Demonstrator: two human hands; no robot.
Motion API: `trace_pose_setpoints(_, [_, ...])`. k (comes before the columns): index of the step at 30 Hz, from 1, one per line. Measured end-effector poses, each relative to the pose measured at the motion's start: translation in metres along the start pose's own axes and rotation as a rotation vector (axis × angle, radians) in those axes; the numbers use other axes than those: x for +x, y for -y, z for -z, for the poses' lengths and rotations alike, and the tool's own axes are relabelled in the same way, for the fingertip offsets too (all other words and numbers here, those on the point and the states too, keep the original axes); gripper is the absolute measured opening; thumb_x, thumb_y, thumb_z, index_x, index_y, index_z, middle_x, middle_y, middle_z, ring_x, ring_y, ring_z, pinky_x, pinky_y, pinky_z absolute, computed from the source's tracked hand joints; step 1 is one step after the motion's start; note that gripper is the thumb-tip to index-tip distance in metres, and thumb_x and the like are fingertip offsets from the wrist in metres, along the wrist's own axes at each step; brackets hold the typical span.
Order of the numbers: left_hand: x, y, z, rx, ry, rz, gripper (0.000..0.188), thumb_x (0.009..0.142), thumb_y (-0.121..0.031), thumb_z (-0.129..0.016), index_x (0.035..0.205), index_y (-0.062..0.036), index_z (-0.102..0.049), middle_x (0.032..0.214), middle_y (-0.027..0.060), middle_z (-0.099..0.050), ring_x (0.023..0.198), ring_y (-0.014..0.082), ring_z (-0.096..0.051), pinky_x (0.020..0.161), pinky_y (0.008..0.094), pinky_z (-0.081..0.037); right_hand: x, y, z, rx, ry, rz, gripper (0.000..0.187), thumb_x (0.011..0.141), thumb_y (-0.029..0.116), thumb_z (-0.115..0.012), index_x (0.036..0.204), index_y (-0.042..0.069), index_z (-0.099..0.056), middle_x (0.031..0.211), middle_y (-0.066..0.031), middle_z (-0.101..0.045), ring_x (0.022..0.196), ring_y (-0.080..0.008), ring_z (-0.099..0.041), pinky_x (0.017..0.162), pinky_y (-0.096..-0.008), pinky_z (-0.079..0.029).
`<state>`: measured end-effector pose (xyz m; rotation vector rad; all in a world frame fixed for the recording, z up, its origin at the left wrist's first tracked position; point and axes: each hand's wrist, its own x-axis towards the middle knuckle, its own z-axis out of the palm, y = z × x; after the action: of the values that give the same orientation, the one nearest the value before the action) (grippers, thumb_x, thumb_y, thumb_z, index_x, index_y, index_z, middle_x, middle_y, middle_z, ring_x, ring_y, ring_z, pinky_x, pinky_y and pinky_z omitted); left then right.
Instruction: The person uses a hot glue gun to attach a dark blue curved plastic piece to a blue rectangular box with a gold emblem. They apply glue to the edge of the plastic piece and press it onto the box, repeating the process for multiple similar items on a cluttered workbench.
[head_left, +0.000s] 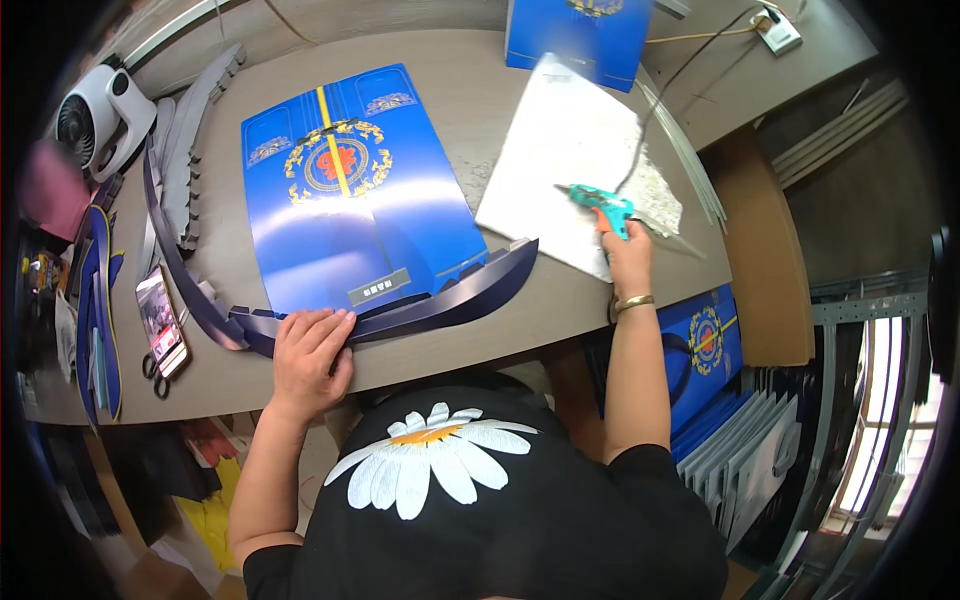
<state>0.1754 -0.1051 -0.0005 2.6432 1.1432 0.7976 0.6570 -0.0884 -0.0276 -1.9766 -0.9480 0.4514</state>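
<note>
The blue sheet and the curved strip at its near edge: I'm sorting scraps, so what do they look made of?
Blue sheet: likely glossy printed card, showing light glare. Curved strip: seemingly the same card, folded; dark sheen, crisp edges.

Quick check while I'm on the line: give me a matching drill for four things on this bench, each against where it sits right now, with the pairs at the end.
Things:
1. teal glue gun
2. dark curved strip
3. phone
4. white fan

Places:
A. far left corner of the table
B. in the right hand, over the white sheet
C. left part of the table, above the scissors
D. along the near edge of the blue printed panel, under the left hand

Pairs: 1-B, 2-D, 3-C, 4-A
</note>
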Motion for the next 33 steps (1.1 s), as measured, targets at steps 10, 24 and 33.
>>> trace_pose_setpoints(10, [-0.001, -0.002, 0.003, -0.025, -0.064, -0.020, 0.047, 0.066, -0.002, -0.067, 0.113, -0.0047, -0.070, 0.106, 0.0081, -0.069, 0.098, 0.0265, -0.064, 0.092, 0.0443, -0.047, 0.029, 0.005, 0.037, 0.268, -0.117, -0.058, 0.031, 0.085, 0.014, -0.069, 0.113, 0.006, -0.058, 0.085, -0.0061, -0.068, 0.059, -0.0080, -0.057, 0.050, -0.0216, -0.042])
trace_pose_setpoints(24, [-0.019, -0.015, -0.004, -0.019, -0.129, -0.044, 0.049, 0.062, -0.003, -0.065, 0.111, -0.0051, -0.071, 0.100, 0.0082, -0.068, 0.096, 0.0264, -0.066, 0.092, 0.0448, -0.051, 0.005, 0.086, 0.081, 1.237, 0.275, 0.105, 0.035, 0.098, 0.024, -0.059, 0.130, 0.009, -0.056, 0.113, -0.0141, -0.067, 0.070, -0.0097, -0.055, 0.060, -0.0268, -0.047])
trace_pose_setpoints(33, [-0.033, -0.020, -0.010, 0.019, -0.169, -0.029, 0.048, 0.063, -0.006, -0.065, 0.110, -0.0051, -0.071, 0.100, 0.0079, -0.068, 0.100, 0.0258, -0.068, 0.091, 0.0417, -0.049, -0.087, 0.149, 0.023, 0.383, 0.542, 0.306, 0.034, 0.094, 0.012, -0.062, 0.125, 0.000, -0.055, 0.099, -0.0204, -0.070, 0.057, -0.0098, -0.057, 0.048, -0.0208, -0.043])
